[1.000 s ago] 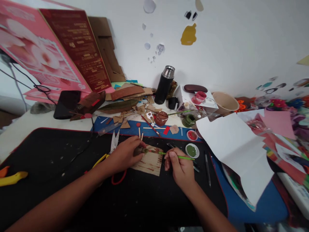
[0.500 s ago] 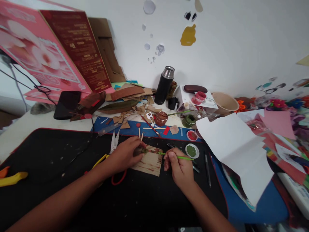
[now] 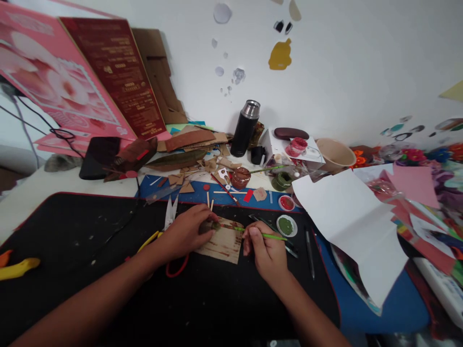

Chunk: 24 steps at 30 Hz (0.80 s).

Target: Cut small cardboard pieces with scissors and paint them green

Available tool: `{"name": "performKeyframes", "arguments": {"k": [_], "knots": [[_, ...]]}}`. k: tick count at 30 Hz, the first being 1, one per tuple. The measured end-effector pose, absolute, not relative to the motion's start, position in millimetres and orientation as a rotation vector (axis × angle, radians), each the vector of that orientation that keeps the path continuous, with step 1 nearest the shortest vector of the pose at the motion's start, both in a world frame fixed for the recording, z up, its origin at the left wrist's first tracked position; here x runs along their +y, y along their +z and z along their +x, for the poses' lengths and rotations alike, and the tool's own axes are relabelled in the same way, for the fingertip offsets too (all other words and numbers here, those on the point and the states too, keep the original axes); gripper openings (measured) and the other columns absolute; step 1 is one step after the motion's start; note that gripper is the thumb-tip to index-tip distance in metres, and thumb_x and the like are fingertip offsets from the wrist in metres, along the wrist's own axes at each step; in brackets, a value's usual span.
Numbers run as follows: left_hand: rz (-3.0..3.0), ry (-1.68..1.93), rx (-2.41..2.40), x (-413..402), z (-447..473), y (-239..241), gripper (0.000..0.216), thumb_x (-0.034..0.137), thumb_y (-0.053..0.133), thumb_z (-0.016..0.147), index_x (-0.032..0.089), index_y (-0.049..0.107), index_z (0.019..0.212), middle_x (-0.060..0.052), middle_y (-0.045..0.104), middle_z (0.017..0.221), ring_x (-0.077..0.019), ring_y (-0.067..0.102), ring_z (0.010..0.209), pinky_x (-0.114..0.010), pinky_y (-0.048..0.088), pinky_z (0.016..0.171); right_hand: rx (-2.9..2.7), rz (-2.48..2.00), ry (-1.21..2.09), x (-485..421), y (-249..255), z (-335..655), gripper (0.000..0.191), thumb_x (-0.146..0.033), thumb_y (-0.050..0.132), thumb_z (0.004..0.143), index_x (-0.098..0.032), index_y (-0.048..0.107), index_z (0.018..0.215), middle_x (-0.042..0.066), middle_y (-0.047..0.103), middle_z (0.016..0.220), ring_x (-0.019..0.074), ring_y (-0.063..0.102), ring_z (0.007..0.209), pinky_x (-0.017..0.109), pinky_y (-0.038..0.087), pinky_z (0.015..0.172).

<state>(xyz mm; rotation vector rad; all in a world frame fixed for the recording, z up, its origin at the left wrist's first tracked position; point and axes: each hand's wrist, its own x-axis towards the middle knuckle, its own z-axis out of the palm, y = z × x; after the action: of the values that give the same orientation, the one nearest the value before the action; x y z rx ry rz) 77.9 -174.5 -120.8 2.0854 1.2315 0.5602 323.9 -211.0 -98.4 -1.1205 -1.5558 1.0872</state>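
My left hand (image 3: 186, 232) is closed around a small dark rounded piece (image 3: 207, 226), held over a paint-stained wooden board (image 3: 223, 243) on the black mat (image 3: 90, 241). My right hand (image 3: 265, 250) pinches a thin green paintbrush (image 3: 275, 236). The brush tip touches the small piece at my left fingers. A lid of green paint (image 3: 286, 225) lies just right of the brush, and a lid of red paint (image 3: 287, 203) sits behind it.
Scissors (image 3: 170, 214) and a yellow-handled tool (image 3: 16, 267) lie on the mat. A black flask (image 3: 245, 127), brown jar (image 3: 240, 177), green jar (image 3: 282, 181), beige bowl (image 3: 336, 153), cardboard scraps, a folded white paper (image 3: 354, 226) and pink boards (image 3: 65, 77) crowd the back and right.
Both hands stay at the board; my right hand and the brush have shifted slightly left toward the piece. The view drifted a little.
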Motion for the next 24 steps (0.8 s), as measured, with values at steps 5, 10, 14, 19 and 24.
{"name": "performKeyframes", "arguments": {"k": [5,10,14,19,24], "knots": [[2.082,0.541,1.224,-173.5,78.0,-122.0,0.022,0.022,0.064,0.088,0.023,0.069,0.110,-0.006,0.069,0.113,-0.0262,0.064,0.112,-0.042,0.052,0.102,-1.481,-1.157,1.117,-215.6,-103.7,332.7,0.041,-0.047,0.047,0.111,-0.020,0.063,0.085,-0.003,0.059,0.054,0.0131,0.057,0.046,0.024,0.044,0.051],[2.055,0.548,1.209,-173.4,76.6,-118.9,0.031,0.018,0.059,0.088,0.022,0.069,0.117,-0.007,0.069,0.116,-0.0257,0.064,0.113,-0.042,0.052,0.102,-1.492,-1.145,1.115,-215.2,-102.6,331.5,0.040,-0.045,0.047,0.112,-0.019,0.063,0.086,-0.003,0.059,0.056,0.0129,0.058,0.047,0.024,0.045,0.052],[2.022,0.541,1.210,-174.7,75.7,-115.8,0.037,0.020,0.060,0.089,0.023,0.065,0.125,-0.007,0.068,0.119,-0.0249,0.065,0.110,-0.040,0.053,0.098,-1.529,-1.144,1.093,-214.1,-101.9,329.9,0.040,-0.045,0.047,0.112,-0.019,0.063,0.086,-0.002,0.059,0.056,0.0129,0.058,0.048,0.024,0.044,0.051],[2.064,0.558,1.294,-175.8,78.2,-122.2,0.022,0.029,0.068,0.089,0.022,0.064,0.109,-0.006,0.066,0.112,-0.0264,0.065,0.109,-0.041,0.053,0.097,-1.521,-1.149,1.103,-215.6,-104.0,331.1,0.039,-0.044,0.047,0.112,-0.019,0.063,0.087,-0.003,0.059,0.056,0.0129,0.057,0.047,0.024,0.043,0.051],[2.073,0.552,1.297,-174.4,78.9,-125.4,0.017,0.027,0.067,0.090,0.022,0.066,0.106,-0.006,0.066,0.111,-0.0266,0.065,0.108,-0.042,0.053,0.096,-1.493,-1.155,1.121,-215.4,-102.6,331.3,0.041,-0.046,0.046,0.112,-0.020,0.063,0.086,-0.003,0.059,0.055,0.0129,0.056,0.046,0.024,0.043,0.051]]}}
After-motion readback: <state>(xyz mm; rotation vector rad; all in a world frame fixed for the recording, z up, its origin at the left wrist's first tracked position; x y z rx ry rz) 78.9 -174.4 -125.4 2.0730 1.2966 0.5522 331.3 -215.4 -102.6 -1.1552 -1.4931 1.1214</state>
